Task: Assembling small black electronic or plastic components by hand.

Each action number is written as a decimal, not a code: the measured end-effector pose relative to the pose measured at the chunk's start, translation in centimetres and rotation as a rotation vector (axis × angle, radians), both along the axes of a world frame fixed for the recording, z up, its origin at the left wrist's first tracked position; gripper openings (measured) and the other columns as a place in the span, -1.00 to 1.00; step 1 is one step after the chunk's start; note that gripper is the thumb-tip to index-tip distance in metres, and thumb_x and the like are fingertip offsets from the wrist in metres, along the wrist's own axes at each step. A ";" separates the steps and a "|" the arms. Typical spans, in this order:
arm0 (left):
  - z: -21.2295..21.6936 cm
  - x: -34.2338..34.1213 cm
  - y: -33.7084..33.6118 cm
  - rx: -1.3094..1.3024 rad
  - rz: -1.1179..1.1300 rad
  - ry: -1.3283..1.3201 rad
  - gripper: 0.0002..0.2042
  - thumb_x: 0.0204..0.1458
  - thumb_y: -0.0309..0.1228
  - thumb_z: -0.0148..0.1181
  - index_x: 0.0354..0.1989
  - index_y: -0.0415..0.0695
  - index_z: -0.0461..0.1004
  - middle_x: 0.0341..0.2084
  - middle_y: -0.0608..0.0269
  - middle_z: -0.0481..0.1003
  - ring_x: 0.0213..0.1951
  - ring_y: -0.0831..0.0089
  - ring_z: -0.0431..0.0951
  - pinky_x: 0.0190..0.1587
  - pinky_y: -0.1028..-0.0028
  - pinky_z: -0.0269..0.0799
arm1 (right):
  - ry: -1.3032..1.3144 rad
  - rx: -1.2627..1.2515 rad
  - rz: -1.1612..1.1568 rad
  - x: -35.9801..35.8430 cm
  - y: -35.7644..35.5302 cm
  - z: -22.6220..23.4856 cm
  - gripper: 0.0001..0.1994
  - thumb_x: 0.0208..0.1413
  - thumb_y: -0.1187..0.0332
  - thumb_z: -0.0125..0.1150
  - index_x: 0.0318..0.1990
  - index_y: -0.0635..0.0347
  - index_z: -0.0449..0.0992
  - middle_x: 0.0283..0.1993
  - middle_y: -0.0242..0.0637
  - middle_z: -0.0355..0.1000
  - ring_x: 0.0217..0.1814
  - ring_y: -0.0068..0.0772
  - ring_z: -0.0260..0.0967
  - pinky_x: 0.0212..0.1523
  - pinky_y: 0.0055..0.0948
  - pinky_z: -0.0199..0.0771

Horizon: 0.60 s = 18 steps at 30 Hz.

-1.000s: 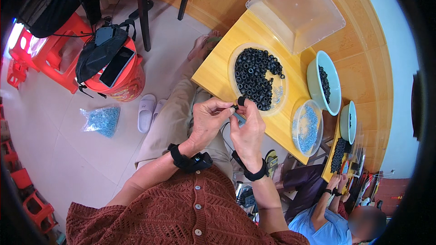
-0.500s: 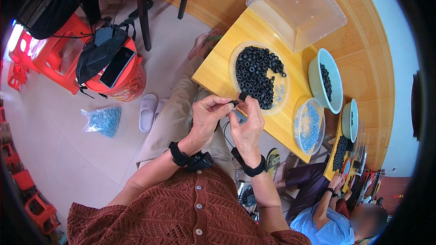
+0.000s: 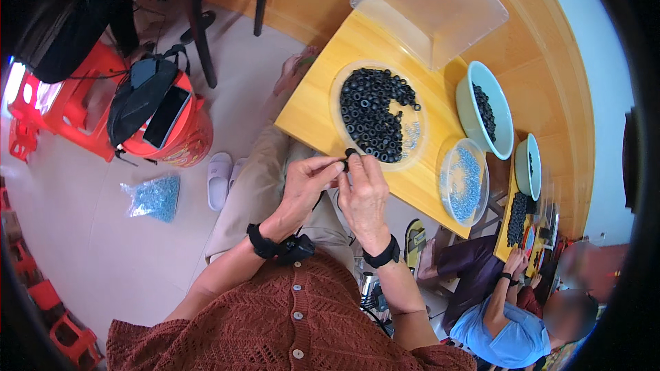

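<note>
My left hand (image 3: 307, 182) pinches a small black ring-like part (image 3: 344, 165) between thumb and fingertips, just off the near edge of the table. Close against it, my right hand (image 3: 364, 196) has its fingers closed on the same part; a black covering (image 3: 351, 152) shows at its index fingertip. The fingers hide most of the part. Just beyond my hands, a round clear tray (image 3: 416, 163) holds many black rings (image 3: 375, 113) and some small pale-blue pieces (image 3: 411, 135).
On the yellow table (image 3: 309, 106) stand a clear tub of blue pieces (image 3: 464, 182), a pale-green basin of black parts (image 3: 471, 106) and a clear plastic bin (image 3: 440, 10). A co-worker (image 3: 502, 330) sits at right. A red bucket (image 3: 185, 134) and bag of blue pieces (image 3: 155, 196) stand left.
My hands have drawn closer together, and my right index finger has moved left onto the small black part. The view has shifted slightly, with the table sitting farther left.
</note>
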<state>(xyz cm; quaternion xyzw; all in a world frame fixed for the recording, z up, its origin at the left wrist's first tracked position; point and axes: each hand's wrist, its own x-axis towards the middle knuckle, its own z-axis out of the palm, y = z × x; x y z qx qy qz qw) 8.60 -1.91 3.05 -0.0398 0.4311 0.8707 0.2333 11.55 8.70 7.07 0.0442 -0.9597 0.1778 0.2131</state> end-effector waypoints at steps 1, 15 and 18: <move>-0.1 0.1 -0.1 -0.087 -0.018 0.043 -0.81 0.01 -0.48 0.11 -0.22 -0.29 0.49 -0.41 0.28 0.49 -0.39 0.63 0.44 -0.31 0.63 0.39 | 0.010 0.008 -0.020 0.1 0.0 0.0 -0.73 -0.19 0.55 0.14 -0.25 0.42 0.39 -0.39 -0.10 0.25 -0.34 -0.08 0.27 -0.36 -0.26 0.34; 1.1 0.4 0.1 -0.066 -0.074 -0.071 -0.64 0.01 -0.43 0.14 -0.03 -0.33 0.34 -0.29 0.11 0.49 -0.37 0.45 0.52 -0.29 0.51 0.46 | -0.074 -0.070 -0.044 -0.1 4.3 0.8 -0.84 -0.18 0.52 0.07 -0.36 0.37 0.40 -0.49 -0.08 0.26 -0.37 -0.04 0.29 -0.41 -0.21 0.34; 1.1 0.2 -0.1 -0.074 -0.117 -0.042 -0.59 0.00 -0.40 0.15 0.01 -0.32 0.28 -0.25 0.07 0.47 -0.36 0.38 0.53 -0.29 0.48 0.48 | 0.078 0.031 -0.299 -2.1 14.1 3.3 -0.85 -0.20 0.49 0.13 -0.42 0.36 0.40 -0.48 -0.02 0.33 -0.44 -0.02 0.30 -0.45 -0.23 0.30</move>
